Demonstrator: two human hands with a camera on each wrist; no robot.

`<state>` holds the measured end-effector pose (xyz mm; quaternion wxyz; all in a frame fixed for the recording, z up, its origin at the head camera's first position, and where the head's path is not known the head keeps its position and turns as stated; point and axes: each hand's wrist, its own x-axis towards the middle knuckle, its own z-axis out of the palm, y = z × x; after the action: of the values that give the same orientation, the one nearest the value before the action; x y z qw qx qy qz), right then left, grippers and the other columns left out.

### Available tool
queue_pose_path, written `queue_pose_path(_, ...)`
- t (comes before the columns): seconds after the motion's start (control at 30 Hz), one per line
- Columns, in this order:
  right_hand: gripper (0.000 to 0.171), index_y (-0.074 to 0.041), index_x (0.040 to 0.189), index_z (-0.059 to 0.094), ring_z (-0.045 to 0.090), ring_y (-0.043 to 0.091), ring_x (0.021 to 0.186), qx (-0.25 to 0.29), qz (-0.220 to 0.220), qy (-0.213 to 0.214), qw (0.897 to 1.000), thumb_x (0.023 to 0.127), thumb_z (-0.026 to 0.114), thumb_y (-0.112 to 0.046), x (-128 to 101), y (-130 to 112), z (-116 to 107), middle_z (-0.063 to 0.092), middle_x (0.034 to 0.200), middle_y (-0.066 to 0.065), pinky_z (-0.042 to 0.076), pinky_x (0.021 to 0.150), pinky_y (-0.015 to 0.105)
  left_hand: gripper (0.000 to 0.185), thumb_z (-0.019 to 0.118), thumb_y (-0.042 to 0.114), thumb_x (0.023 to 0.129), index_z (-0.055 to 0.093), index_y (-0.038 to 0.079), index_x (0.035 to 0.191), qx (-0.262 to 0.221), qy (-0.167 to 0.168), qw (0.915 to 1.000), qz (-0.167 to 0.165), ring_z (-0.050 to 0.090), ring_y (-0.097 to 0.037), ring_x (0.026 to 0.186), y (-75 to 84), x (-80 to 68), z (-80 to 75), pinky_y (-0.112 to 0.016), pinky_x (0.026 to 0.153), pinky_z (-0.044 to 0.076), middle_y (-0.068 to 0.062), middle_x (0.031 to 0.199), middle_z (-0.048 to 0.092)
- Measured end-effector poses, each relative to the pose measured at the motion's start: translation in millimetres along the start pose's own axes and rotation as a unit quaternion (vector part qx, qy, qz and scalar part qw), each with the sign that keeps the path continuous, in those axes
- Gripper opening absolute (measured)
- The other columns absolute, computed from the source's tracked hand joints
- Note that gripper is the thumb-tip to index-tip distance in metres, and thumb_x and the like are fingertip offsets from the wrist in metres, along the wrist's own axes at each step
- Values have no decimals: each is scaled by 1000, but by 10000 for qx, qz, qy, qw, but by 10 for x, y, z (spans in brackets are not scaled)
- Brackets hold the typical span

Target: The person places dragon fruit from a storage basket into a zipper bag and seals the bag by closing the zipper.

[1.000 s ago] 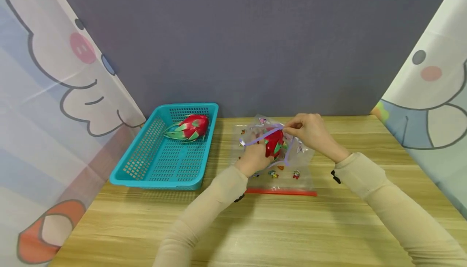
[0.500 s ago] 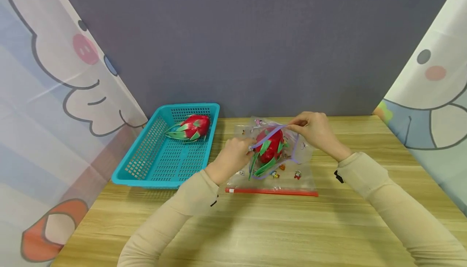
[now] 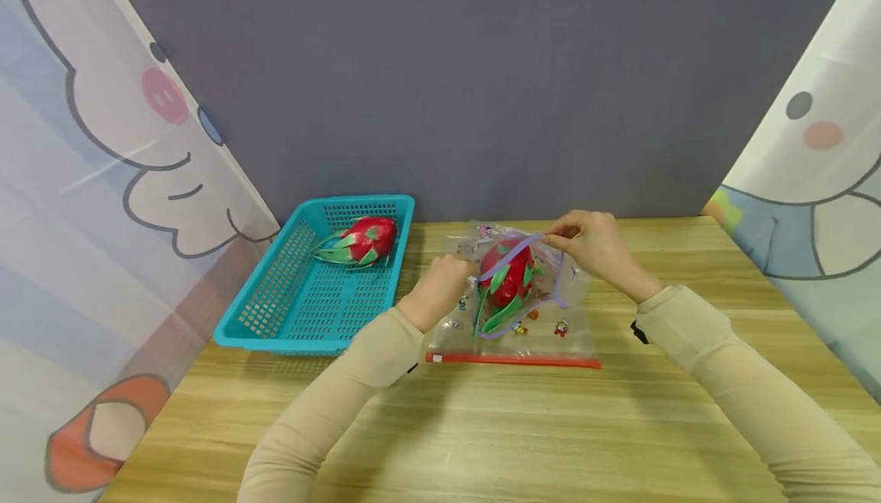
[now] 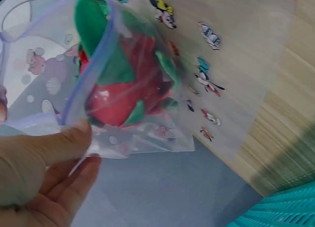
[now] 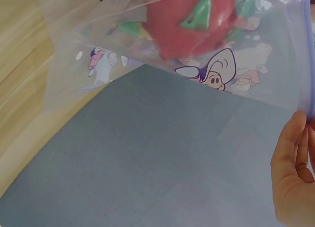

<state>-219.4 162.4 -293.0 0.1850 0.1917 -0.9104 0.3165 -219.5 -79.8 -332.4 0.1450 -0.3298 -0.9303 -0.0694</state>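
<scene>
A clear zip bag [image 4: 51, 72] with purple edging and cartoon prints holds a red dragon fruit [image 3: 508, 274] with green leaf tips. The left hand [image 3: 443, 285] pinches the left corner of the bag's mouth between thumb and fingers, as the left wrist view [image 4: 54, 173] shows. At the opposite corner the right hand [image 3: 588, 247] pinches the purple strip. The mouth gapes between the hands, and the leaf tips lie at the opening. Under this bag lies another clear printed bag [image 3: 544, 342] with a red slider strip along its near edge.
A turquoise plastic basket [image 3: 320, 342] stands to the left, with another dragon fruit [image 3: 368, 239] in its far part. The wooden table [image 3: 523, 434] meets a grey panel [image 3: 482, 82] at the back. Cartoon-printed curtains [image 3: 69, 182] hang on both sides.
The left hand was inside the bag at the dragon fruit. It has come out leftward and now pinches the bag's left corner. The right hand has kept its pinch, barely shifting.
</scene>
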Motion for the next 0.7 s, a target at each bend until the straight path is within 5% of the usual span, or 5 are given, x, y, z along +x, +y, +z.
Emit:
queue_pose_path(0.2, 10, -5, 84, 73, 63, 21, 68, 102, 181, -92, 9997, 81, 70, -15, -11, 20, -24, 69, 78, 9, 47, 56, 28, 14, 73, 15, 77, 73, 9, 90, -176, -61, 9998, 122, 67, -17, 78, -7, 41, 36, -29, 69, 54, -4, 89, 70)
queue_pose_path(0.43, 12, -2, 91, 71, 65, 27, 75, 280, 231, -266, 9990, 82, 68, -10, -48, 86, -50, 69, 85, 14, 53, 65, 40, 15, 72, 15, 78, 73, 8, 91, -1180, 305, 9911, -528, 65, -12, 73, -55, 52, 9, -26, 64, 52, -4, 90, 71)
queue_pose_path(0.7, 25, 2, 106, 65, 62, 27, 86, 443, 522, -626, 9957, 86, 64, -14, -250, 203, -90, 66, 99, 17, 53, 75, 42, 13, 73, 19, 77, 74, 11, 87, -1192, 571, 9896, -561, 63, -9, 66, -49, 89, -21, -27, 59, 50, 0, 80, 71)
